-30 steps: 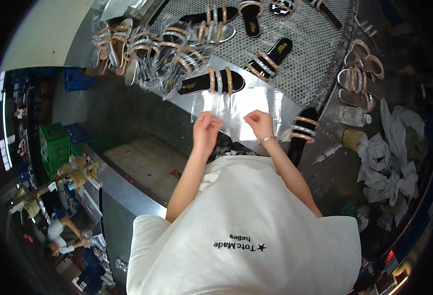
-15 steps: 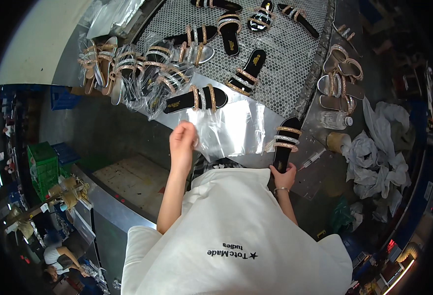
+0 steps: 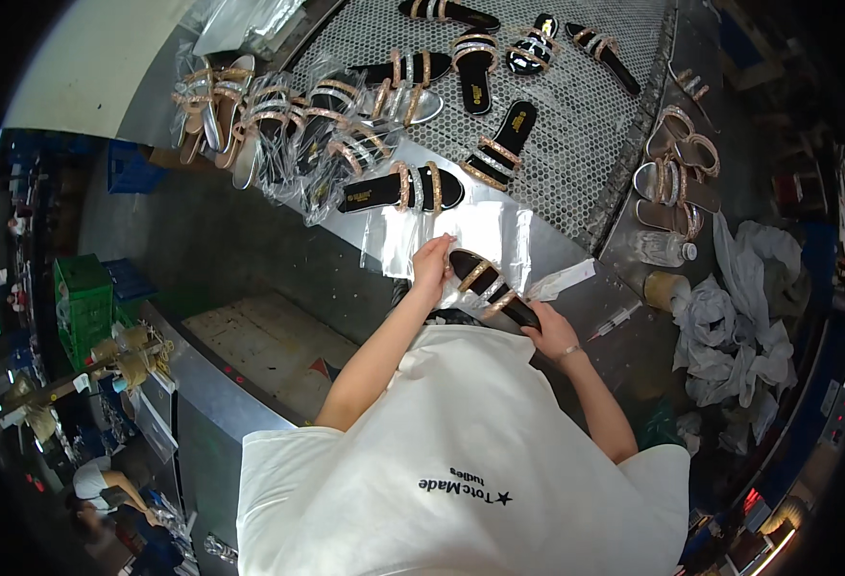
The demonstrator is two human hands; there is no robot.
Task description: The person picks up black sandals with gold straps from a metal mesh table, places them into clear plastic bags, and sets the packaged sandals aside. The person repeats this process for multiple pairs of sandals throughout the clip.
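Observation:
My right hand (image 3: 553,332) is closed round one end of a black slide sandal (image 3: 485,278) with glittery gold and silver straps. The sandal is tilted, its other end close to my left hand (image 3: 431,269). The left fingers are pinched at the near edge of a clear plastic bag (image 3: 514,238), which lies flat and shiny on the metal table. Whether the sandal's tip is inside the bag I cannot tell. Just beyond lies another black sandal (image 3: 374,192) on its own.
Several sandals, such as one black sandal (image 3: 505,144), lie on the perforated conveyor (image 3: 576,134). Bagged sandals (image 3: 331,144) are heaped at the left. To the right stand a clear bottle (image 3: 664,249), a tape roll (image 3: 663,290) and crumpled plastic (image 3: 720,326). A syringe (image 3: 618,321) lies near my right hand.
My right hand has lifted the sandal and brought it left, turning its tip towards my left hand. The left hand has moved right to the bag's edge. A white strip now shows where the sandal was.

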